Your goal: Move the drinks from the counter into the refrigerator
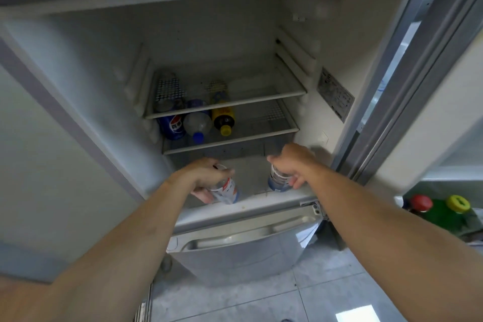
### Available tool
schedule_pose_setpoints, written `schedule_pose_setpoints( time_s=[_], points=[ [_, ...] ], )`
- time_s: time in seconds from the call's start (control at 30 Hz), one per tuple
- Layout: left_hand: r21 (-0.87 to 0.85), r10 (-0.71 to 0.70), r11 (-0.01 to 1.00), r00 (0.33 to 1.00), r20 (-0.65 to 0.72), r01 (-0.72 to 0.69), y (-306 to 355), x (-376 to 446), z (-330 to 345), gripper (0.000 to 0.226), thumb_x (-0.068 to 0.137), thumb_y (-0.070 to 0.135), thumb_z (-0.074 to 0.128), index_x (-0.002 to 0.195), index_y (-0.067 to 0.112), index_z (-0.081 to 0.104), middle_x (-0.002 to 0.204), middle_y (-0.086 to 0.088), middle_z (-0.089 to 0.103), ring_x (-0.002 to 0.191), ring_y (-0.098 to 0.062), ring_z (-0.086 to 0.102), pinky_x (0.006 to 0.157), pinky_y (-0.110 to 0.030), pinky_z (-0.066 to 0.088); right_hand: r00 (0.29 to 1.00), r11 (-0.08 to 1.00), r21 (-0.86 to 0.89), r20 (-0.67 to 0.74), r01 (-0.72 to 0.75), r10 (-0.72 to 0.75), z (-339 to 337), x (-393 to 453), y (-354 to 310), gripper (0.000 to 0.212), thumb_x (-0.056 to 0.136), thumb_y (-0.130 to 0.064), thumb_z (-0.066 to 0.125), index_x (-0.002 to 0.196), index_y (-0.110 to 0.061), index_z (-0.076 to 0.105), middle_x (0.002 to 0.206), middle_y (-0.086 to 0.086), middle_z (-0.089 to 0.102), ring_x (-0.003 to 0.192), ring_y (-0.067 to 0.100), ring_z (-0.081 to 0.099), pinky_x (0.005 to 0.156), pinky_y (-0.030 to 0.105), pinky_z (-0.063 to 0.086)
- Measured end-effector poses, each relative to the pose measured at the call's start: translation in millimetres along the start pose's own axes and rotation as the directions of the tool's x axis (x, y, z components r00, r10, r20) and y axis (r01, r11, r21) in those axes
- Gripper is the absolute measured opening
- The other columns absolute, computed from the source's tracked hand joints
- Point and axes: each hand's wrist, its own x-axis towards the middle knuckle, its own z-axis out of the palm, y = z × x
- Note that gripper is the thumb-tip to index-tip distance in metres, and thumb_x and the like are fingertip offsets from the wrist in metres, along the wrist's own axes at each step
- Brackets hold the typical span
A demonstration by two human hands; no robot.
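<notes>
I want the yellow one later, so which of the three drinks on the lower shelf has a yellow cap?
The rightmost bottle, with the yellow label; the clear bottle beside it has a blue cap, and the Pepsi is blue.

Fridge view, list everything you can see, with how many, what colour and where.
Refrigerator: one, white inside, door open.
Wire shelves: two, white, stacked in the middle of the compartment.
Blue can: one, blue, lower shelf, left.
Clear bottle: one, clear with blue cap, lower shelf, beside the can.
Yellow bottle: one, yellow label and cap, lower shelf, right of the clear bottle.
White can: one, white with red and blue print, tilted, above the fridge floor.
Blue-and-white can: one, upright, fridge floor, right.
Lower door: one, silver, below.
Outside bottles: two, red cap and yellow cap, far right.
Left hand: grips the white can.
Right hand: grips the blue-and-white can.
</notes>
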Motion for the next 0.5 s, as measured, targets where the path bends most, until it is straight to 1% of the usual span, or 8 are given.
schedule_pose_setpoints(
  time_s=[0.07, 0.1, 0.17, 0.2, 0.27, 0.37, 0.43, 0.5],
  points=[
    [-0.195, -0.019, 0.981, 0.998, -0.059, 0.007, -14.3, -1.2, 6.3, 0.036, 0.088, 0.045, 0.07, 0.117, 0.027, 0.057, 0.113, -0.009, 0.059, 0.077, -0.027, 0.074, 0.054, -0.03, 0.059, 0.994, 0.987, 0.15, 0.098, -0.059, 0.045, -0.2, -4.0, 7.4, 0.07, 0.088, -0.056, 0.064, 0.142, -0.014, 0.047, 0.132, 0.02, 0.059, 0.064, 0.03, 0.074, 0.058, 0.038, 0.063],
    [-0.295, -0.018, 0.955, 0.994, -0.105, -0.014, -23.0, -0.6, 11.2, 0.029, 0.089, 0.037, 0.07, 0.113, 0.025, 0.059, 0.119, -0.011, 0.058, 0.083, -0.028, 0.07, 0.054, -0.031, 0.06, 0.991, 0.975, 0.211, 0.128, -0.076, 0.05, 0.6, -5.5, 11.5, 0.069, 0.088, -0.055, 0.065, 0.141, -0.015, 0.049, 0.141, 0.018, 0.054, 0.065, 0.031, 0.075, 0.062, 0.039, 0.064],
    [-0.53, -0.045, 0.847, 0.986, -0.158, -0.046, -41.8, -1.1, 23.0, 0.013, 0.092, 0.023, 0.068, 0.103, 0.024, 0.061, 0.123, -0.016, 0.058, 0.091, -0.03, 0.066, 0.055, -0.034, 0.06, 0.99, 0.928, 0.357, 0.128, -0.108, 0.066, 5.4, -10.7, 20.6, 0.054, 0.09, -0.046, 0.067, 0.133, -0.015, 0.055, 0.141, 0.014, 0.053, 0.068, 0.032, 0.074, 0.066, 0.041, 0.064],
    [-0.655, -0.077, 0.754, 0.985, -0.156, -0.045, -50.4, -2.3, 29.5, 0.011, 0.094, 0.019, 0.066, 0.103, 0.022, 0.06, 0.122, -0.018, 0.059, 0.092, -0.031, 0.066, 0.055, -0.034, 0.06, 0.99, 0.881, 0.454, 0.112, -0.13, 0.088, 9.3, -13.8, 25.9, 0.043, 0.091, -0.037, 0.067, 0.125, -0.012, 0.058, 0.135, 0.013, 0.055, 0.07, 0.032, 0.073, 0.065, 0.042, 0.064],
    [-0.847, -0.119, 0.531, 0.986, -0.112, -0.032, -63.1, -5.1, 43.1, 0.017, 0.096, 0.017, 0.064, 0.111, 0.012, 0.06, 0.119, -0.021, 0.063, 0.093, -0.033, 0.067, 0.052, -0.033, 0.059, 0.982, 0.711, 0.677, 0.118, -0.19, 0.151, 17.2, -19.3, 36.3, 0.026, 0.093, -0.019, 0.065, 0.115, -0.008, 0.058, 0.123, 0.015, 0.059, 0.077, 0.032, 0.068, 0.056, 0.039, 0.063],
    [-0.957, -0.109, 0.289, 0.991, -0.071, -0.036, -62.3, -9.4, 61.8, 0.034, 0.096, 0.018, 0.062, 0.125, 0.002, 0.056, 0.12, -0.022, 0.065, 0.098, -0.034, 0.067, 0.052, -0.032, 0.059, 0.966, 0.403, 0.882, 0.185, -0.244, 0.179, 24.5, -30.4, 45.0, 0.025, 0.098, -0.014, 0.057, 0.121, -0.002, 0.057, 0.098, 0.015, 0.061, 0.075, 0.027, 0.063, 0.042, 0.03, 0.057],
    [-0.985, -0.093, 0.152, 0.991, -0.095, -0.08, -49.8, -13.2, 71.2, 0.036, 0.098, 0.02, 0.06, 0.129, 0.003, 0.054, 0.121, -0.02, 0.065, 0.1, -0.035, 0.067, 0.054, -0.032, 0.059, 0.965, 0.255, 0.939, 0.185, -0.229, 0.186, 28.0, -38.3, 46.7, 0.024, 0.1, -0.017, 0.056, 0.121, -0.005, 0.056, 0.096, 0.015, 0.061, 0.067, 0.026, 0.062, 0.043, 0.03, 0.057],
    [-0.984, -0.081, 0.035, 0.981, -0.179, -0.176, -33.4, -16.5, 76.7, 0.035, 0.097, 0.021, 0.061, 0.13, 0.008, 0.054, 0.122, -0.02, 0.063, 0.097, -0.035, 0.068, 0.057, -0.033, 0.06, 0.975, 0.144, 0.978, 0.121, -0.148, 0.184, 31.1, -43.2, 46.2, 0.023, 0.101, -0.018, 0.055, 0.122, -0.009, 0.053, 0.102, 0.017, 0.061, 0.062, 0.025, 0.062, 0.044, 0.029, 0.056]
  ],
)
